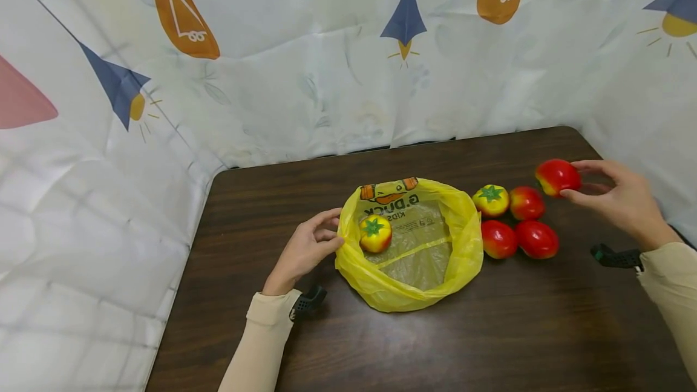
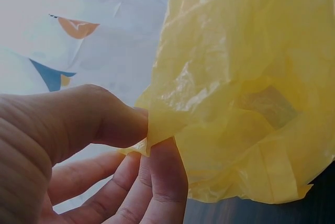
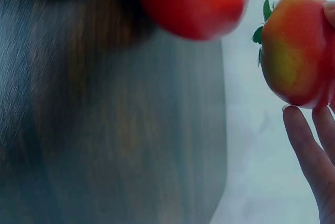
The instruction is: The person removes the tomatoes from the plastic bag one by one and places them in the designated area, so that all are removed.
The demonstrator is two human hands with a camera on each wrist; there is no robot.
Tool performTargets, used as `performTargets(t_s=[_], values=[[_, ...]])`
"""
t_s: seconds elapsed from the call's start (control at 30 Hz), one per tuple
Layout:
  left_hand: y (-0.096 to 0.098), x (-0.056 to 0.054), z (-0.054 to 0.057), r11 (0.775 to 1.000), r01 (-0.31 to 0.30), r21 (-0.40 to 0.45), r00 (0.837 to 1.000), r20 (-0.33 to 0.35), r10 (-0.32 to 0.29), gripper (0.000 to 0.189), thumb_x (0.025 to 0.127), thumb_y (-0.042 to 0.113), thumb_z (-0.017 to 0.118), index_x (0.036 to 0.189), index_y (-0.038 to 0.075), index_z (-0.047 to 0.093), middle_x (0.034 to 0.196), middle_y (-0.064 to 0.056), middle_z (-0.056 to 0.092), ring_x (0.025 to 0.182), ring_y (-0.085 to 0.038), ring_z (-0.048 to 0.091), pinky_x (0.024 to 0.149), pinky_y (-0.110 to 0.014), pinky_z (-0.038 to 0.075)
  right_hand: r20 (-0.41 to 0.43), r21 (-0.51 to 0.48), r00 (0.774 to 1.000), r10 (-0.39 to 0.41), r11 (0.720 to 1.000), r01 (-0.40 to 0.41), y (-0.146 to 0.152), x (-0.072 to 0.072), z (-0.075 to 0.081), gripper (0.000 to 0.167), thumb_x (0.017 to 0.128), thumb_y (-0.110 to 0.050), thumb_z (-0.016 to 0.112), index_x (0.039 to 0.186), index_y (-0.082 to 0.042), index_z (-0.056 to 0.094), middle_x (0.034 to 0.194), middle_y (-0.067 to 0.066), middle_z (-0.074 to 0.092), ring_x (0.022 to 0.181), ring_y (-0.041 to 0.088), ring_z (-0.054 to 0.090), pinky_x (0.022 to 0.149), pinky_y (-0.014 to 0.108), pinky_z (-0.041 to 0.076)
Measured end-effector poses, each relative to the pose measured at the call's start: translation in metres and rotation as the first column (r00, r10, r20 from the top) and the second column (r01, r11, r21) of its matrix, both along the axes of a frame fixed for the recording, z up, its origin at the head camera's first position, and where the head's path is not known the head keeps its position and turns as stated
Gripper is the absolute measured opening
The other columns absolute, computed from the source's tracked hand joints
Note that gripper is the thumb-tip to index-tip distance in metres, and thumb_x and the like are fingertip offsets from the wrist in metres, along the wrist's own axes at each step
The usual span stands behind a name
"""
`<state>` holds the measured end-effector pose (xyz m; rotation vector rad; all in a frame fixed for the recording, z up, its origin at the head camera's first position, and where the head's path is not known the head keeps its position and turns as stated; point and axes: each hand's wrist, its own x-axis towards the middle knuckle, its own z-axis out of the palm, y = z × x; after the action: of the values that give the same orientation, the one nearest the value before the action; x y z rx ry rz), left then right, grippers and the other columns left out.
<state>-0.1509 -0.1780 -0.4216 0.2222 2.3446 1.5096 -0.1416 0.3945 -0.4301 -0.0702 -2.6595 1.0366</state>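
Observation:
A yellow plastic bag (image 1: 409,302) stands on the table with its mouth spread wide and its rim folded outward. One red-and-yellow tomato (image 1: 376,233) with a green leafy top lies inside it, toward the left. My left hand (image 1: 306,253) pinches the bag's left rim between thumb and fingers; the left wrist view shows the thin yellow film (image 2: 162,124) between them. To the right, my right hand (image 1: 621,201) grips another tomato (image 1: 556,177) with thumb and fingertips. In the right wrist view this tomato (image 3: 296,51) shows its green leaves pointing left.
Several more tomatoes lie close together at the bag's right side, one yellow-topped tomato (image 1: 491,201) among them. The dark wooden table (image 1: 239,235) ends at a white printed curtain (image 1: 305,95) behind and a white sheet (image 1: 81,247) on the left.

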Motion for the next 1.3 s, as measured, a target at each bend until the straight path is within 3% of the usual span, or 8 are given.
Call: performTargets(t_s=[0.23,0.47,0.53,0.83,0.97,1.07,1.17,1.3], values=[[-0.001,0.002,0.003,1.0,-0.014,0.003,1.0,0.013,0.014,0.061,0.095,0.014,0.072,0.151,0.025,0.052,0.137,-0.008,0.061,0.109,-0.018,0.073,0.088,-0.027,0.059,0.022,0.06,0.999,-0.042,0.997,0.041,0.01,0.0,-0.008,0.062,0.087,-0.026,0.084,0.137,0.001,0.059,0.126,-0.004,0.056,0.099,-0.023,0.035,0.072,-0.01,0.031],[-0.002,0.003,0.005,1.0,-0.015,0.004,1.0,0.013,0.015,0.062,0.095,0.014,0.072,0.152,0.026,0.05,0.138,-0.006,0.061,0.11,-0.017,0.073,0.09,-0.03,0.059,0.025,0.046,0.999,-0.02,0.999,0.019,0.018,0.0,-0.019,0.059,0.085,-0.021,0.085,0.134,0.002,0.061,0.107,-0.042,0.041,0.092,-0.026,0.041,0.068,-0.009,0.035],[-0.003,0.002,0.006,1.0,-0.017,0.001,1.0,0.012,0.017,0.062,0.095,0.015,0.073,0.152,0.026,0.05,0.138,-0.006,0.061,0.11,-0.017,0.072,0.091,-0.031,0.06,0.047,0.037,0.999,-0.014,0.999,0.013,0.019,0.001,-0.022,0.06,0.086,-0.022,0.085,0.135,0.002,0.06,0.106,-0.042,0.041,0.088,-0.03,0.042,0.067,-0.008,0.037],[-0.002,0.002,0.007,1.0,-0.006,0.001,1.0,0.0,0.006,0.062,0.095,0.013,0.072,0.152,0.023,0.05,0.139,-0.01,0.06,0.109,-0.018,0.073,0.088,-0.027,0.059,0.152,0.075,0.988,-0.008,0.997,-0.004,0.022,0.004,-0.031,0.064,0.086,-0.034,0.085,0.136,-0.002,0.059,0.116,-0.007,0.062,0.079,-0.035,0.045,0.063,-0.003,0.036],[-0.001,0.003,0.007,1.0,-0.005,-0.002,1.0,-0.001,0.005,0.062,0.095,0.013,0.072,0.152,0.023,0.05,0.138,-0.01,0.06,0.108,-0.017,0.073,0.087,-0.026,0.058,0.176,0.079,0.984,0.012,0.997,-0.026,0.022,0.005,-0.034,0.064,0.087,-0.032,0.084,0.137,0.0,0.058,0.127,0.028,0.061,0.079,-0.033,0.044,0.063,-0.003,0.036],[-0.001,0.003,0.007,1.0,0.0,-0.001,1.0,-0.001,0.0,0.062,0.095,0.013,0.072,0.153,0.022,0.05,0.138,-0.01,0.06,0.109,-0.018,0.072,0.088,-0.028,0.059,0.192,0.076,0.981,0.023,0.996,-0.038,0.022,0.005,-0.035,0.065,0.088,-0.033,0.083,0.138,0.0,0.057,0.13,0.032,0.06,0.08,-0.032,0.043,0.062,-0.002,0.037],[-0.001,0.003,0.005,1.0,0.005,-0.003,1.0,-0.002,-0.005,0.063,0.095,0.013,0.072,0.153,0.022,0.049,0.138,-0.011,0.059,0.11,-0.019,0.072,0.089,-0.029,0.059,0.202,0.069,0.979,0.023,0.997,-0.038,0.022,0.007,-0.034,0.068,0.088,-0.035,0.082,0.139,0.0,0.055,0.132,0.027,0.059,0.081,-0.033,0.042,0.062,-0.002,0.038],[-0.001,0.002,0.005,1.0,0.004,-0.008,1.0,-0.004,-0.004,0.063,0.095,0.014,0.072,0.153,0.022,0.049,0.138,-0.01,0.06,0.109,-0.018,0.073,0.089,-0.028,0.059,0.188,0.062,0.982,-0.003,0.998,-0.009,0.022,0.009,-0.03,0.071,0.088,-0.041,0.082,0.142,-0.004,0.054,0.123,-0.018,0.055,0.084,-0.036,0.041,0.063,-0.001,0.04]])
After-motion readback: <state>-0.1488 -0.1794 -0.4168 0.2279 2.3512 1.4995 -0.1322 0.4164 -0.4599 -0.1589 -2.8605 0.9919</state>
